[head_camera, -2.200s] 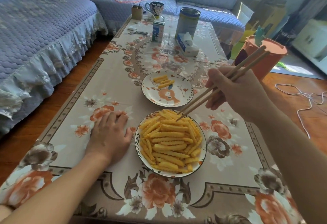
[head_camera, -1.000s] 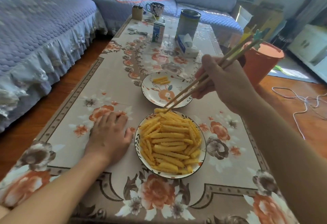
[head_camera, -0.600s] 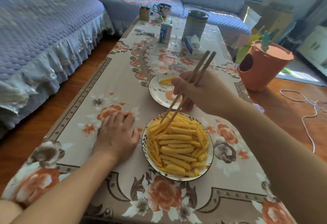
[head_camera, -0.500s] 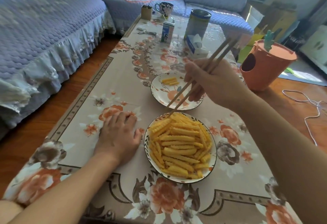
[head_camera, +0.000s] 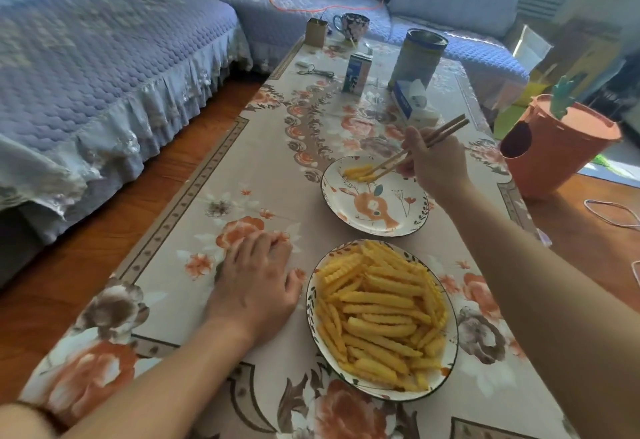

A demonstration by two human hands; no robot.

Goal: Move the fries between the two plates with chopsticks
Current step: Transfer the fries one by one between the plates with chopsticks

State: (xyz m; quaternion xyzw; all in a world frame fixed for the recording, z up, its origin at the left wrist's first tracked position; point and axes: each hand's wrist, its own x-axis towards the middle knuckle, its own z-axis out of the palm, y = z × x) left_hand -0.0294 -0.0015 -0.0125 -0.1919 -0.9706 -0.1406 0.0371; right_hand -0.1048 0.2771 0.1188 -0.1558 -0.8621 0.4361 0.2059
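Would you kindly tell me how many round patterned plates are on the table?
2: the near round plate heaped with yellow crinkle fries, and the far round deer-pattern plate beyond it, holding a few fries.

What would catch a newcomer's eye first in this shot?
The near plate heaped with fries, front and centre. Behind it, the right hand holds chopsticks whose tips reach a few fries on the far plate. The left hand lies flat on the floral cloth.
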